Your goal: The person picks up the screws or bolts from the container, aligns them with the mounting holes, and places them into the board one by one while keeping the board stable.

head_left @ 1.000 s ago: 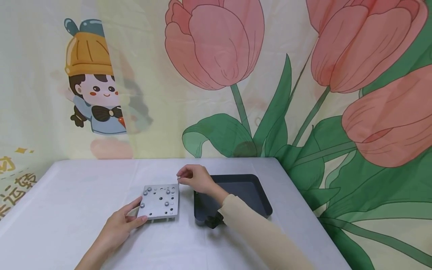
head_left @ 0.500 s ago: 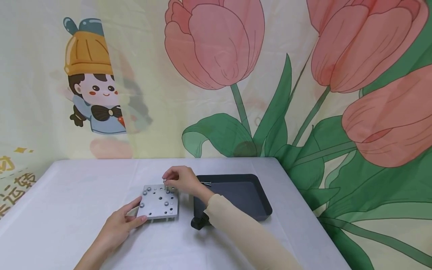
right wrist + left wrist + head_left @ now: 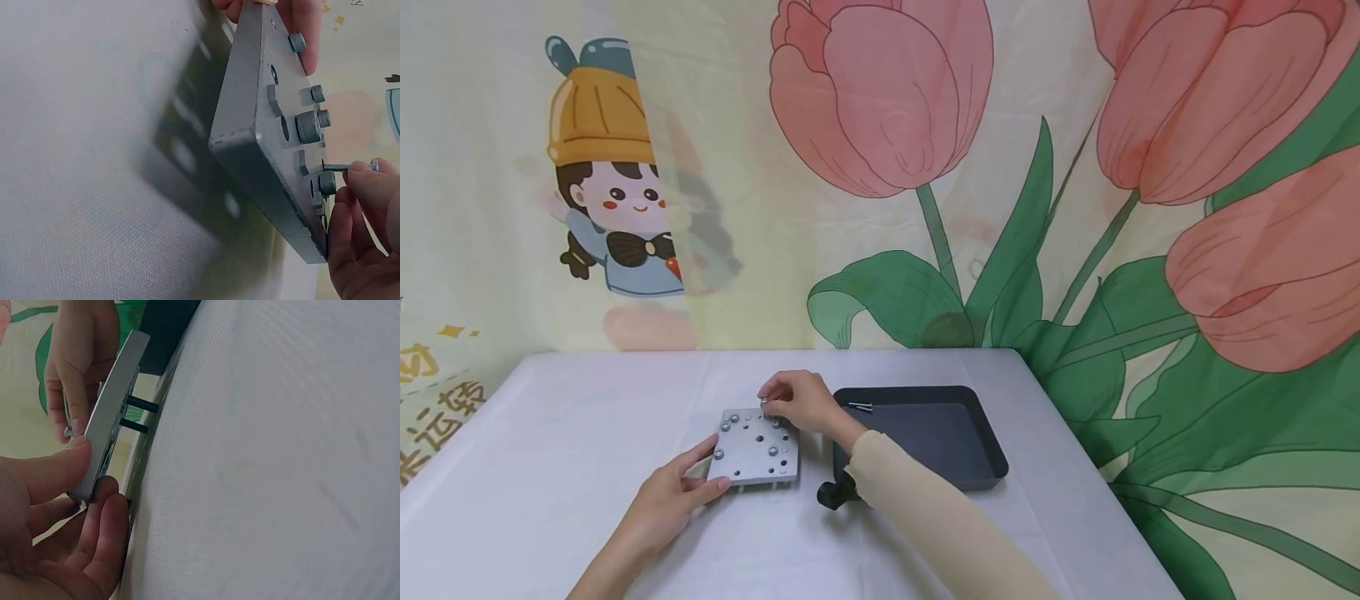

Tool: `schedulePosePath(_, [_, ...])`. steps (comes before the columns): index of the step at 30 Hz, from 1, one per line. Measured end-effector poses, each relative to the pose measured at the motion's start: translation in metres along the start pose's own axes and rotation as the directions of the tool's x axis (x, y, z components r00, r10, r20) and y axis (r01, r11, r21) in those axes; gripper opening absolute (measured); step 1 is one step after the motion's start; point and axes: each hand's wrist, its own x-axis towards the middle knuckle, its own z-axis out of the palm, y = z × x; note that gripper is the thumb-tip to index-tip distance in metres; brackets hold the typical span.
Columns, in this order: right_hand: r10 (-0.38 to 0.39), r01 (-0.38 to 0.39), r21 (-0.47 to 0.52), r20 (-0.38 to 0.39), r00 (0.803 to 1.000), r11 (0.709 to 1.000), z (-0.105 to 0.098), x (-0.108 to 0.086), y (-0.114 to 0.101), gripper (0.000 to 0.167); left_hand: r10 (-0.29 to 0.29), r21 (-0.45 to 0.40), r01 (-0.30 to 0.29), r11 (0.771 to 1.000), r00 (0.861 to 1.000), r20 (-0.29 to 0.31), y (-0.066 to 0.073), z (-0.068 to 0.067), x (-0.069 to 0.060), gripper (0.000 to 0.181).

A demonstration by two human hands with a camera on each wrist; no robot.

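pink tulips [image 3: 880,104] with green leaves and a cartoon figure [image 3: 617,225] in a yellow hat cover the pale backdrop [image 3: 730,275] behind a table spread with a white cloth [image 3: 535,517]. from the head view, a square metal plate [image 3: 748,460], dotted with holes and several bolt heads [image 3: 718,454], sits near the middle of the table. the left hand [image 3: 662,504] grips its near left corner, thumb on the upper face. the right hand [image 3: 805,400] is over the far edge of the plate, pinching a small screw [image 3: 763,401] between thumb and finger. its arm, in a beige sleeve [image 3: 925,500], crosses above the near left part of a dark tray [image 3: 925,442], which lies just right of the plate; some loose silver screws [image 3: 861,407] rest in the tray's far left corner. from the left wrist, the plate shows edge-on, clasped between the left thumb and fingers, with dark bolt shanks [image 3: 142,403] jutting from its underside. from the right wrist, the pinched screw points at the plate's upper face, right beside a bolt head; whether its tip has entered a hole i cannot tell.
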Motion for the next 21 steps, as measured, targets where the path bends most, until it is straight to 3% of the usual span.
schedulePosePath(11, [0.011,-0.009,-0.045,0.050,0.999,0.999,0.0018,-0.0005,-0.0025,0.013,-0.003,-0.003,0.003,1.000,1.000,-0.002,0.0021,0.0002,-0.0005,0.084])
schedulePosePath(21, [0.045,-0.043,-0.039,0.042,0.998,0.998,0.0051,-0.0001,-0.0038,0.011,-0.002,-0.013,0.002,1.000,1.000,-0.002,0.0024,-0.0002,-0.0011,0.084])
